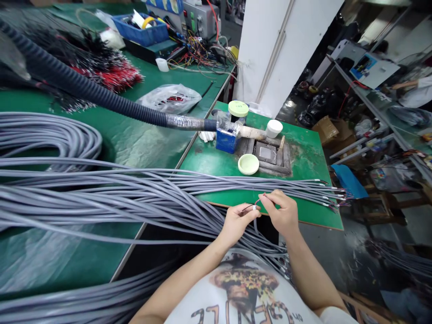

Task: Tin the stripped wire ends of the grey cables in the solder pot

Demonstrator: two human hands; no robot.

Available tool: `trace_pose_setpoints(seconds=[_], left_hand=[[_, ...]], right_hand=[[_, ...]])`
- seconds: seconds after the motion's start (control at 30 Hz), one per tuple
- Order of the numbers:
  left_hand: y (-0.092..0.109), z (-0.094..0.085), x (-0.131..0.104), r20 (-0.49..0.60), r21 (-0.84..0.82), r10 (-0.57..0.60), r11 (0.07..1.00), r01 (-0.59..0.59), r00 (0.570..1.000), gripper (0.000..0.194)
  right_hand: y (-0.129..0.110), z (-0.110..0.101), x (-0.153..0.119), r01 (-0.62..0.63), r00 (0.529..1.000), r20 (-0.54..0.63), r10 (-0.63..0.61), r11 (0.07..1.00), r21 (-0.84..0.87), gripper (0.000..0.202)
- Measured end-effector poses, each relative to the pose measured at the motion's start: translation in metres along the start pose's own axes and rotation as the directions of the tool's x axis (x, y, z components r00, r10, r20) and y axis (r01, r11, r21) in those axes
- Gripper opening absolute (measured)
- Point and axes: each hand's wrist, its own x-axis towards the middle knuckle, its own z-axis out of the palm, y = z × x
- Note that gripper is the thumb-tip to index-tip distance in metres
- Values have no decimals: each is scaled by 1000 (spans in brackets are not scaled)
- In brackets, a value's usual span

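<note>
My left hand [239, 221] pinches the end of a grey cable, close to a white band [254, 207] where thin dark and reddish wires come out. Just to the right, my right hand [281, 209] has thumb and forefinger closed on the tip of one of these thin wires. Both hands are above the front edge of the green table [216, 196]. Behind them a bundle of grey cables [236, 181] lies across the tabletop, its stripped ends [337, 194] at the right. More grey cables hang below my hands.
A solder pot [266, 153] is set in the table, with a ribbed hose [135, 108] reaching it. Nearby are a pale green bowl [248, 164], a white cup [274, 128] and a lidded jar [238, 109]. Coiled cables [50, 135] and black and red wires [111, 72] lie left.
</note>
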Motion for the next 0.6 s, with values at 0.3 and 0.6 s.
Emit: trace_pose_setpoints(seconds=[0.3, 0.6], left_hand=[[-2, -1, 4, 18, -216, -99, 971, 100, 995, 27], [12, -4, 13, 6, -357, -116, 928, 111, 993, 28]], right_hand=[[12, -1, -6, -8, 999, -46, 11, 998, 56, 13], [38, -10, -12, 444, 890, 157, -427, 891, -96, 44]])
